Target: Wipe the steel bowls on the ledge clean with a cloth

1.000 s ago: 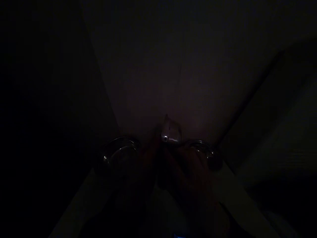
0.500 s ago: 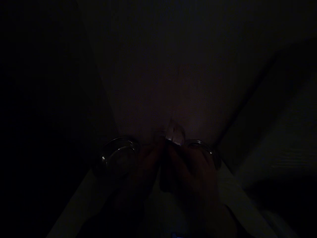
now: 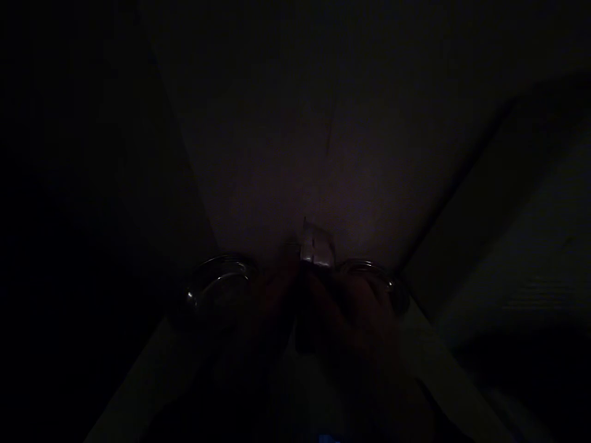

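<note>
The picture is very dark, so few details show. A small pale, squarish piece (image 3: 317, 247) with a faint line across it stands out at the middle, its kind unclear. My right hand (image 3: 357, 317) is closed, its fingertips against the lower side of the piece. Just left of it, my left hand (image 3: 272, 295) has its fingers bent in close to the same piece; what they hold is lost in shadow. A shiny metal bowl (image 3: 191, 299) stands beside my left hand. Another shiny metal rim (image 3: 390, 285), like a bowl's, shows behind my right hand, which partly covers it.
A pale surface (image 3: 138, 375) lies under the bowls and hands. Beyond them rises a broad, dim panel (image 3: 277, 166) with a thin line on it. A small bluish glow (image 3: 329, 439) shows at the bottom edge.
The pale piece has shifted slightly left and turned in my fingers. Both hands have moved a little left in the picture; the bowls stay about where they were.
</note>
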`<control>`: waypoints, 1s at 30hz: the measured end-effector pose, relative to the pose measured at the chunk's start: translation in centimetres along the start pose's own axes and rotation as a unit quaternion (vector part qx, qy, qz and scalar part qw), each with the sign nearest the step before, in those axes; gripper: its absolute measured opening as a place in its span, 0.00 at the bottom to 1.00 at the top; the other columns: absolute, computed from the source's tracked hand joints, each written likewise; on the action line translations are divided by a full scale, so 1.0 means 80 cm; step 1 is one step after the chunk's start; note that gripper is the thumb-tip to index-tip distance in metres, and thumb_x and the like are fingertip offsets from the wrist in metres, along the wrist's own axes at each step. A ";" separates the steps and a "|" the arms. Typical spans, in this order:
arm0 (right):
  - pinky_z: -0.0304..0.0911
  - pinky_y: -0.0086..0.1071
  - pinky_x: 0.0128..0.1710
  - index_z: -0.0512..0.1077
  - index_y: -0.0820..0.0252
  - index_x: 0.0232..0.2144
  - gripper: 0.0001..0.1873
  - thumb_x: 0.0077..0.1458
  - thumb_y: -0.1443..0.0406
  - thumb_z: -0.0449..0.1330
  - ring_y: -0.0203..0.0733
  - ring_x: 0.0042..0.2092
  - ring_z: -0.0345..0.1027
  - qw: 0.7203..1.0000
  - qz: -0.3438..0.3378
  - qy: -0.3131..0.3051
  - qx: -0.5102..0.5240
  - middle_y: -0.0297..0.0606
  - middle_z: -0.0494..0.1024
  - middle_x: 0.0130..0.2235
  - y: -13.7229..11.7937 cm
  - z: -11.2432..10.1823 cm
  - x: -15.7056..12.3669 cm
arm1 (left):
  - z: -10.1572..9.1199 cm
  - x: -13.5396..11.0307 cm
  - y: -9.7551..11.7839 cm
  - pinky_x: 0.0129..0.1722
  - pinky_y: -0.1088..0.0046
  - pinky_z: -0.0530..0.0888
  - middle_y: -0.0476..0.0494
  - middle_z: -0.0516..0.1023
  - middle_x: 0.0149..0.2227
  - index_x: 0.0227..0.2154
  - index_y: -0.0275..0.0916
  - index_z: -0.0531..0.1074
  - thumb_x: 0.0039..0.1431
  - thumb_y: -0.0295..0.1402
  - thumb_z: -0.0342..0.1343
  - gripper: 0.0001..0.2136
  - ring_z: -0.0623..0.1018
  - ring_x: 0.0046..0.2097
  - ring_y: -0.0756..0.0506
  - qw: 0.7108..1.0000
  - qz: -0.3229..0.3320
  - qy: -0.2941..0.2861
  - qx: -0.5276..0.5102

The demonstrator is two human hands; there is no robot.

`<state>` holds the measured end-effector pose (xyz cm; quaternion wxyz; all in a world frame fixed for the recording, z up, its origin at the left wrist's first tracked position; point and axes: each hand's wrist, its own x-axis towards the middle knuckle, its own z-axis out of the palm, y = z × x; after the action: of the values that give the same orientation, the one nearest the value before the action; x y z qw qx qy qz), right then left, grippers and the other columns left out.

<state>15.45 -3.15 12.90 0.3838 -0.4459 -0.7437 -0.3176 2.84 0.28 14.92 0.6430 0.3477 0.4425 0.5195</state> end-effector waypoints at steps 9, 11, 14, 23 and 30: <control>0.60 0.42 0.40 0.72 0.63 0.48 0.15 0.61 0.67 0.52 0.45 0.38 0.66 1.000 0.013 0.003 -0.014 0.45 0.76 0.37 0.006 -0.001 0.001 | -0.002 -0.007 -0.006 0.41 0.70 0.74 0.46 0.82 0.33 0.29 0.40 0.78 0.47 0.42 0.63 0.11 0.80 0.39 0.44 0.995 0.018 -0.091 -0.038; 0.61 0.41 0.38 0.72 0.64 0.48 0.15 0.61 0.67 0.52 0.45 0.37 0.65 1.000 0.014 -0.001 -0.013 0.46 0.75 0.36 0.007 -0.003 0.002 | -0.001 -0.009 -0.006 0.41 0.70 0.74 0.46 0.82 0.33 0.27 0.40 0.77 0.48 0.43 0.62 0.11 0.80 0.40 0.43 0.995 0.011 -0.094 -0.023; 0.61 0.43 0.40 0.72 0.64 0.47 0.14 0.60 0.68 0.53 0.45 0.37 0.65 1.000 0.003 0.000 0.000 0.46 0.75 0.37 0.002 0.000 -0.001 | 0.002 -0.009 -0.001 0.40 0.69 0.75 0.47 0.82 0.32 0.27 0.41 0.76 0.47 0.40 0.62 0.08 0.80 0.40 0.43 0.999 -0.010 -0.032 -0.027; 0.60 0.42 0.43 0.72 0.63 0.47 0.14 0.59 0.68 0.55 0.43 0.38 0.66 1.000 -0.003 0.006 0.028 0.43 0.76 0.37 -0.001 0.007 -0.006 | 0.000 -0.001 -0.003 0.37 0.69 0.76 0.46 0.81 0.33 0.30 0.42 0.77 0.48 0.43 0.60 0.11 0.79 0.41 0.42 1.000 0.016 -0.011 -0.010; 0.61 0.41 0.38 0.72 0.66 0.46 0.14 0.59 0.68 0.54 0.46 0.37 0.66 1.000 0.012 -0.003 0.015 0.46 0.76 0.35 0.007 0.002 -0.001 | 0.006 -0.010 0.002 0.35 0.71 0.76 0.47 0.81 0.32 0.30 0.42 0.77 0.47 0.41 0.61 0.10 0.80 0.38 0.43 1.000 0.015 0.001 -0.026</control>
<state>15.89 -2.81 12.81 0.3918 -0.4500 -0.7443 -0.3001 3.18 -0.49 15.42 0.6436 0.3372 0.4245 0.5403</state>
